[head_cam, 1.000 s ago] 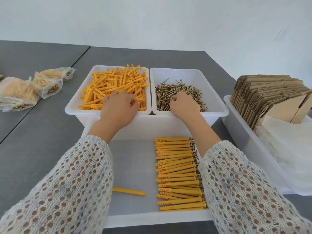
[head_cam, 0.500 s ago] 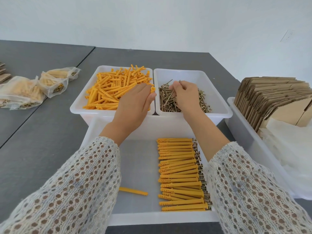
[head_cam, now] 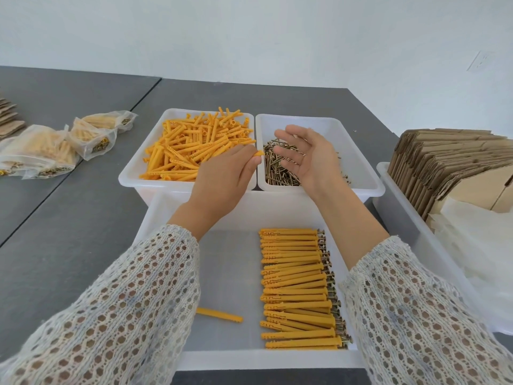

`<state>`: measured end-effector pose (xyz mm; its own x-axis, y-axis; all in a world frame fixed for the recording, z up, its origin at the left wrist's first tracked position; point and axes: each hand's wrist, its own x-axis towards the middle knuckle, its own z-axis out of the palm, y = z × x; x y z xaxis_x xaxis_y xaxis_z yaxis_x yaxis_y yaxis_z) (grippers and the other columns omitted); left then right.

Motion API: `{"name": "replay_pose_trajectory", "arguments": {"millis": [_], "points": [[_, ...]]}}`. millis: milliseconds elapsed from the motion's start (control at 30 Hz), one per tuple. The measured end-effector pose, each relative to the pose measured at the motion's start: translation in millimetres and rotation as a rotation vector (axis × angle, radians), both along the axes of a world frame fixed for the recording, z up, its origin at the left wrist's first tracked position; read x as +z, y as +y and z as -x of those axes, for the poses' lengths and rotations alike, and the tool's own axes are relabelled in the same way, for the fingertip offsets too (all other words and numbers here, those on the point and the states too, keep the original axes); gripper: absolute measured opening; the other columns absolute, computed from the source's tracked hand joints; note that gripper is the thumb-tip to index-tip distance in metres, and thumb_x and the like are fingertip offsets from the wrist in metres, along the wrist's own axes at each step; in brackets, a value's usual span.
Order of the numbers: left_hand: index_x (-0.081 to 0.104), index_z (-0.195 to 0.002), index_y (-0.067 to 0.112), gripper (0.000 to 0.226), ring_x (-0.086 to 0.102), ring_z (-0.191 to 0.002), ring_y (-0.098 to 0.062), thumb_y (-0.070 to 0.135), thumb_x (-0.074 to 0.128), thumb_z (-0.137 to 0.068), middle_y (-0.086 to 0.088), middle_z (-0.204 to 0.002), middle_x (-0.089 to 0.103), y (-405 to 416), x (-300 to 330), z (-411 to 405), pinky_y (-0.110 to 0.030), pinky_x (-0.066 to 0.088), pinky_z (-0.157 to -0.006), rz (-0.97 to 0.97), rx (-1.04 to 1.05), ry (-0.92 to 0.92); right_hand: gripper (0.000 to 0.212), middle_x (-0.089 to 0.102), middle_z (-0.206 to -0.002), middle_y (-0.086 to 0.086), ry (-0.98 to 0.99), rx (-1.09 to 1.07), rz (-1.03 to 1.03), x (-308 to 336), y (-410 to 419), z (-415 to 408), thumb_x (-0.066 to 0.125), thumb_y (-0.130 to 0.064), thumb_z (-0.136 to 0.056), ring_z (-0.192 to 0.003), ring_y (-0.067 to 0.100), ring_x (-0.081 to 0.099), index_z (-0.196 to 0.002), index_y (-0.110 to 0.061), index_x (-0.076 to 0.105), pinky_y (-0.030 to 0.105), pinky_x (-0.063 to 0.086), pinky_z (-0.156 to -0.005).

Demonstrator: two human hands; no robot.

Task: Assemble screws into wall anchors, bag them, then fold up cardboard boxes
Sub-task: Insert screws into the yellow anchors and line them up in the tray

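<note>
- Grey worktop (head_cam: 69, 245) is seen filling the middle and left of the frame, with a seam running diagonally at the upper left; a plain white wall (head_cam: 249, 37) closes the top.
- Four white plastic bins are set on it: an anchor bin (head_cam: 130, 179) at centre left heaped with loose orange wall anchors (head_cam: 194, 145), a screw bin (head_cam: 361, 173) touching its right side and holding brass screws (head_cam: 280, 168), a front bin (head_cam: 227, 273) at the bottom centre, and a side bin (head_cam: 394, 212) at the right edge.
- Assembled anchors (head_cam: 297, 290) with screw heads showing at their right ends are laid in a column in the front bin; a single anchor (head_cam: 219, 315) lies apart to their left.
- Flat cardboard boxes (head_cam: 444, 162) are stood on edge in the side bin, with clear bags (head_cam: 477, 245) in front of them.
- Filled bags (head_cam: 55, 145) are laid at the upper left of the frame.
- Left hand (head_cam: 222, 179) is held over the right rim of the anchor bin, back up, its fingertips pinching one held anchor (head_cam: 258, 153).
- Right hand (head_cam: 308, 154) is held over the screw bin, palm turned up and left, fingers loosely spread; a few loose screws (head_cam: 291, 151) are seen lying across the palm.
- Both forearms are covered by white open-knit sleeves (head_cam: 125, 315) and the hands are held near each other without touching.
</note>
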<state>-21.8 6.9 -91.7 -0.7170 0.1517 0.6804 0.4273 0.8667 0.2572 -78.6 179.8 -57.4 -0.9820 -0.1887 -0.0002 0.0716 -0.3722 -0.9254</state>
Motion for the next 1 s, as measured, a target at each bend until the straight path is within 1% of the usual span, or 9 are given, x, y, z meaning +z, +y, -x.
{"name": "replay_pose_trajectory", "arguments": {"millis": [100, 200, 400, 500, 633, 700, 800, 900, 1000], "points": [[0.059, -0.090, 0.011, 0.034, 0.049, -0.065, -0.016, 0.029, 0.036, -0.108, 0.003, -0.074, 0.053, -1.0, -1.1, 2.0, -0.040, 0.042, -0.054, -0.031, 0.014, -0.048, 0.021, 0.076, -0.103, 0.002, 0.138, -0.036, -0.165, -0.2, -4.9, -3.0, 0.048, -0.009, -0.100, -0.087, 0.022, 0.074, -0.104, -0.014, 0.068, 0.028, 0.057, -0.066], [0.059, -0.089, 0.012, 0.036, 0.049, -0.064, -0.016, 0.030, 0.035, -0.108, 0.005, -0.072, 0.053, -0.3, -1.6, 3.1, -0.037, 0.040, -0.053, -0.065, 0.016, -0.067, 0.022, 0.076, -0.100, 0.000, 0.264, -0.038, -0.313, -1.1, -11.4, -7.9, 0.051, -0.007, -0.097, -0.085, 0.019, 0.074, -0.103, -0.015, 0.071, 0.028, 0.056, -0.067], [0.064, -0.091, 0.015, 0.037, 0.053, -0.063, -0.015, 0.030, 0.035, -0.108, 0.005, -0.068, 0.058, -1.7, -0.8, 5.6, -0.036, 0.040, -0.055, -0.194, -0.009, -0.112, 0.039, 0.071, -0.111, 0.003, 0.455, -0.090, -0.498, -4.1, -28.5, -16.7, 0.039, 0.003, -0.095, -0.086, 0.012, 0.073, -0.112, -0.012, 0.071, 0.027, 0.055, -0.067], [0.064, -0.091, 0.015, 0.036, 0.054, -0.063, -0.015, 0.028, 0.036, -0.109, 0.004, -0.068, 0.060, -1.5, -0.6, 5.8, -0.036, 0.041, -0.055, -0.221, -0.017, -0.125, 0.043, 0.070, -0.117, 0.004, 0.556, -0.130, -0.630, -7.4, -34.1, -19.1, 0.041, 0.008, -0.092, -0.088, 0.010, 0.072, -0.120, -0.009, 0.068, 0.025, 0.055, -0.078], [0.064, -0.091, 0.016, 0.034, 0.054, -0.062, -0.014, 0.027, 0.036, -0.109, 0.003, -0.066, 0.059, -2.6, 1.1, 5.8, -0.037, 0.042, -0.057, -0.255, -0.032, -0.123, 0.044, 0.069, -0.121, -0.001, 0.683, -0.184, -0.784, -10.7, -37.8, -22.3, 0.044, 0.002, -0.091, -0.097, 0.008, 0.070, -0.126, -0.014, 0.066, 0.035, 0.051, -0.096], [0.064, -0.091, 0.017, 0.034, 0.053, -0.062, -0.013, 0.026, 0.036, -0.109, 0.003, -0.066, 0.059, -2.0, 1.6, 5.5, -0.037, 0.042, -0.056, -0.256, -0.034, -0.119, 0.046, 0.072, -0.115, 0.000, 0.729, -0.216, -0.833, -12.3, -38.6, -22.7, 0.044, -0.001, -0.091, -0.094, 0.014, 0.070, -0.129, -0.017, 0.064, 0.039, 0.052, -0.092], [0.064, -0.091, 0.017, 0.035, 0.053, -0.062, -0.012, 0.027, 0.036, -0.109, 0.003, -0.066, 0.059, -2.6, 1.7, 6.3, -0.036, 0.042, -0.056, -0.273, -0.032, -0.123, 0.050, 0.075, -0.094, 0.007, 0.764, -0.252, -0.853, -15.0, -39.1, -22.6, 0.043, -0.006, -0.089, -0.076, 0.022, 0.069, -0.133, -0.021, 0.060, 0.043, 0.053, -0.079], [0.065, -0.092, 0.017, 0.036, 0.054, -0.062, -0.011, 0.027, 0.035, -0.109, 0.004, -0.066, 0.060, -3.4, 1.1, 7.0, -0.035, 0.042, -0.056, -0.284, -0.028, -0.120, 0.052, 0.074, -0.080, 0.011, 0.778, -0.268, -0.862, -15.9, -39.4, -22.7, 0.043, -0.008, -0.090, -0.061, 0.020, 0.059, -0.138, -0.025, 0.056, 0.044, 0.052, -0.069], [0.064, -0.091, 0.019, 0.035, 0.052, -0.061, -0.008, 0.027, 0.035, -0.109, 0.006, -0.065, 0.058, -3.4, 0.3, 7.3, -0.032, 0.038, -0.054, -0.288, -0.031, -0.119, 0.053, 0.073, -0.078, 0.009, 0.780, -0.268, -0.894, -16.1, -39.5, -22.6, 0.043, -0.007, -0.091, -0.058, 0.021, 0.054, -0.140, -0.027, 0.053, 0.043, 0.051, -0.066]]}}
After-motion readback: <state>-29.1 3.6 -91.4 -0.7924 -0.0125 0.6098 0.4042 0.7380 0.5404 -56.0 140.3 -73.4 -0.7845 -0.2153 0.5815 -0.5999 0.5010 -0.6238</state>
